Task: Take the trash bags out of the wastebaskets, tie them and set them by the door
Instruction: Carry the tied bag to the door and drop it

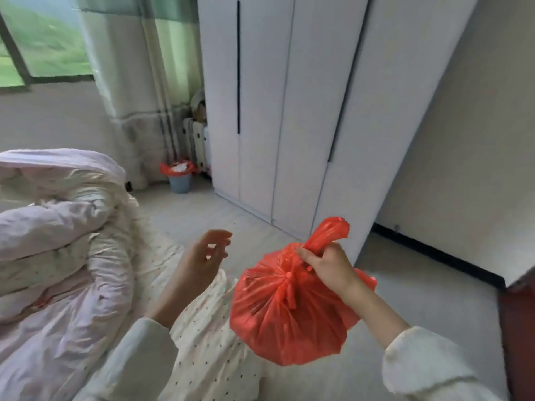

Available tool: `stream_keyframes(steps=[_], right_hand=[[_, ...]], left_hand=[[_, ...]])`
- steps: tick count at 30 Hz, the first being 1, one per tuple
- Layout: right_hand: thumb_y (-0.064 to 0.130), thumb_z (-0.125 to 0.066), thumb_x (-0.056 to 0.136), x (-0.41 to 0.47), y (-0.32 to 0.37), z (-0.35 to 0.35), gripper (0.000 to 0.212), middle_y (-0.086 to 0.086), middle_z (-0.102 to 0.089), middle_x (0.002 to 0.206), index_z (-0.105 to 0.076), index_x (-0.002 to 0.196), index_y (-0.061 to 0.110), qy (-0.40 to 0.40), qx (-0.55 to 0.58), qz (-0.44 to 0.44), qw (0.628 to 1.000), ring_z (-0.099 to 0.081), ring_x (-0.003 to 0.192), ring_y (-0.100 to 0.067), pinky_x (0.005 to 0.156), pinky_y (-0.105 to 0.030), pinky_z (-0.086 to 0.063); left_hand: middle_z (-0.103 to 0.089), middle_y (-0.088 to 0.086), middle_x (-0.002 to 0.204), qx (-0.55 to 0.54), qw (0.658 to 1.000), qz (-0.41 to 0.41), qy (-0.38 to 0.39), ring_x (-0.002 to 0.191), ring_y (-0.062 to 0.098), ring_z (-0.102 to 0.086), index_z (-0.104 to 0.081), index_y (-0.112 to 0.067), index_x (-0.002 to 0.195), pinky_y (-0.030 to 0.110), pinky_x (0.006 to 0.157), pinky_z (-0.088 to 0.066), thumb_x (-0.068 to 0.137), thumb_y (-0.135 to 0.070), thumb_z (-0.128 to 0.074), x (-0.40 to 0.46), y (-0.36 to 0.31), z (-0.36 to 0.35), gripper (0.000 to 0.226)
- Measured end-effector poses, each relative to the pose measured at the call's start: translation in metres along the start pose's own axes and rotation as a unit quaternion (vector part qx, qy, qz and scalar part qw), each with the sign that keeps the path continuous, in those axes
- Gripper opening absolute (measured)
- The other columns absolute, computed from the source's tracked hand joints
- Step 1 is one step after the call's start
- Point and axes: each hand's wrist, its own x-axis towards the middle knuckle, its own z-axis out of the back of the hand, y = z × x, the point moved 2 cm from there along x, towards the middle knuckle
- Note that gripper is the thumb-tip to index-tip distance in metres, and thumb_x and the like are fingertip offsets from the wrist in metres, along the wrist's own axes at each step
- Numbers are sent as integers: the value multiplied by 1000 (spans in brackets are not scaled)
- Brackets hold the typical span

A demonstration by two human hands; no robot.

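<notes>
Gripping the knotted red trash bag (286, 311) by its neck, the right hand (324, 264) carries it; left hand (202, 256) hangs loose, empty.

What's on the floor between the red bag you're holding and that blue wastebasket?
Nothing: the head view shows bare pale floor between the tied red bag and the blue wastebasket.

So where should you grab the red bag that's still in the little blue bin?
Probably by the red bag's loose rim, which flares out over the blue bin's edge. Come from above, bunching both sides together, since the mouth is open and faces up.
</notes>
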Motion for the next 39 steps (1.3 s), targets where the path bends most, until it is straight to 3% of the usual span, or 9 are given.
stream_keyframes(steps=[3,6,13,17,22,26,30,34,39], right_hand=[[24,-64,84,36,-43,71,19,-9,-69,83,-63,69,13,-71,12,-45,996,-64,84,-23,84,-34,-49],[20,-64,83,74,-86,136,18,-16,-68,86,-63,80,3,-140,30,-76,987,-65,87,-30,89,-43,-49],[13,-59,86,170,-180,268,19,-12,-62,81,-61,87,-6,-247,45,-134,959,-60,79,-22,79,-32,-45],[18,-61,86,208,-235,342,16,-5,-66,80,-61,70,17,-307,48,-192,931,-64,86,-24,85,-36,-46],[16,-59,87,242,-292,437,12,-7,-66,85,-63,77,11,-372,66,-227,898,-61,81,-18,79,-30,-46],[15,-59,87,289,-357,513,9,-6,-66,79,-63,80,9,-378,87,-240,890,-63,73,-19,68,-25,-51],[16,-60,86,345,-430,589,14,-14,-68,81,-62,82,3,-354,90,-267,892,-65,69,-26,63,-31,-54],[16,-60,86,391,-485,661,14,-10,-66,74,-60,76,7,-329,94,-305,889,-62,60,-18,53,-21,-51],[9,-57,88,445,-556,737,7,-4,-62,67,-58,89,2,-316,128,-338,877,-59,47,-4,42,-11,-46]], left_hand=[[-60,-3,88,-5,996,-24,84,60,-7,-60,-54,-23,93,6,57,-44,92,0,-42,67,-16,-85,26],[-60,-3,88,-6,986,-40,163,60,-8,-61,-54,-20,94,6,56,-43,92,0,-43,122,-23,-172,23],[-61,-5,91,-18,952,-78,296,63,-9,-61,-55,-30,89,10,60,-45,93,-6,-42,263,-53,-355,27],[-61,-6,88,-31,936,-95,336,61,-8,-60,-56,-29,87,16,62,-45,94,-3,-40,338,-85,-460,31],[-62,1,91,1,895,-136,424,69,1,-60,-56,-27,90,8,64,-45,92,-1,-39,388,-117,-596,31],[-63,-4,92,11,877,-125,464,82,11,-62,-56,-30,90,14,72,-45,90,0,-45,417,-126,-705,32],[-61,-10,91,-6,879,-102,466,65,-10,-58,-55,-34,86,14,71,-46,92,-5,-43,458,-140,-815,32],[-60,-6,91,-21,874,-77,480,63,-11,-59,-56,-23,91,8,62,-46,94,-7,-42,498,-168,-914,21],[-61,-9,89,-16,867,-41,496,62,-9,-60,-54,-32,85,13,61,-45,94,-9,-42,552,-178,-1029,28]])
